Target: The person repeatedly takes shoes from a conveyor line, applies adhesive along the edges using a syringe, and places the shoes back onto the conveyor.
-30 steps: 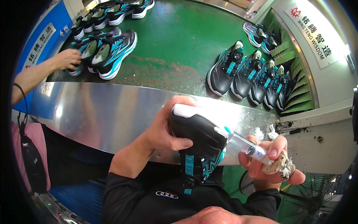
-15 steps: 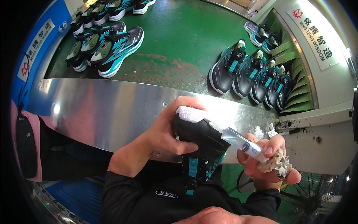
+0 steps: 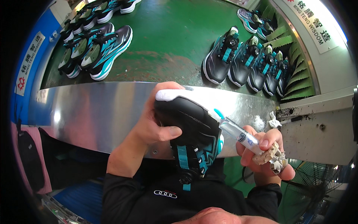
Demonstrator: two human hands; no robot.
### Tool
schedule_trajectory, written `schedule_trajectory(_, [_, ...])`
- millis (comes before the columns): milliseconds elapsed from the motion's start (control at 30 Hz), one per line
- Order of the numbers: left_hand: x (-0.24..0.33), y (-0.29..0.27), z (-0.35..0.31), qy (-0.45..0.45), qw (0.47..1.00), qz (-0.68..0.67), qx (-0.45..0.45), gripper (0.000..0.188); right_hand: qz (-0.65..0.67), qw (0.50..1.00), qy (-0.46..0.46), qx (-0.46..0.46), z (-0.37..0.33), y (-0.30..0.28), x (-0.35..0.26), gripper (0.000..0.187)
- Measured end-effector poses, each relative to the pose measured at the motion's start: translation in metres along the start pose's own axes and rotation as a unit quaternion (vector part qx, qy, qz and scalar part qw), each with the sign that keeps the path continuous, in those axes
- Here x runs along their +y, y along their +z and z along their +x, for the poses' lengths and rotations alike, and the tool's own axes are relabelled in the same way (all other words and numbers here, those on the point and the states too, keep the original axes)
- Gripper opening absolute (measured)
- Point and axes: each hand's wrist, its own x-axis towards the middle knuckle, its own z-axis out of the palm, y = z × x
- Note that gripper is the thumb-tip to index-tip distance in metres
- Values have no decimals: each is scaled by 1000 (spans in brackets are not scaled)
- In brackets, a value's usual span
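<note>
My left hand (image 3: 151, 125) is closed around the toe end of a black sneaker (image 3: 186, 121) with turquoise straps and a white sole. The shoe is tilted, its sole facing away from me and its laced part hanging toward my body. In my right hand (image 3: 263, 143) is a clear plastic syringe (image 3: 237, 131), its tip at the seam between the sole and the upper, beside a turquoise patch of the sole. A crumpled tan-and-white lump (image 3: 274, 158) is also held in the same fingers, by the syringe's back end.
Beyond the steel ledge (image 3: 93, 112) lies a green belt surface (image 3: 164, 41). Several finished-looking sneakers (image 3: 106, 52) stand at the left and more sneakers (image 3: 220, 56) at the right, beside green strip flaps (image 3: 302, 74). A white crumpled scrap (image 3: 274, 120) and a black pen (image 3: 291, 120) lie at the ledge's right end.
The sneaker has turned and shifted left and up. The syringe tip now meets the seam farther from the toe, along the shoe's side. The whole view has shifted slightly.
</note>
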Motion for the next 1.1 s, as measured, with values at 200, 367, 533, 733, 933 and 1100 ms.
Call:
schedule_trajectory(200, [1, -4, 3, -18, 998, -2, 61, 78, -12, 1000, -5, 28, -13, -8, 7, 85])
schedule_trajectory(367, [-4, -4, 8, -25, 993, -32, 112, 79, 6, 999, -3, 44, -24, -22, 18, 87])
schedule_trajectory(533, [-11, -14, 6, -74, 987, -47, 134, 76, 18, 998, 7, 65, -34, -28, 26, 86])
schedule_trajectory(733, [-17, -26, 4, -111, 978, -114, 137, 71, 31, 996, 20, 81, -46, -32, 34, 85])
schedule_trajectory(933, [-16, -33, 9, -120, 968, -183, 122, 66, 39, 994, 48, 91, -60, -32, 35, 86])
schedule_trajectory(1100, [-21, -37, 11, -137, 947, -266, 120, 62, 48, 991, 70, 101, -76, -31, 35, 86])
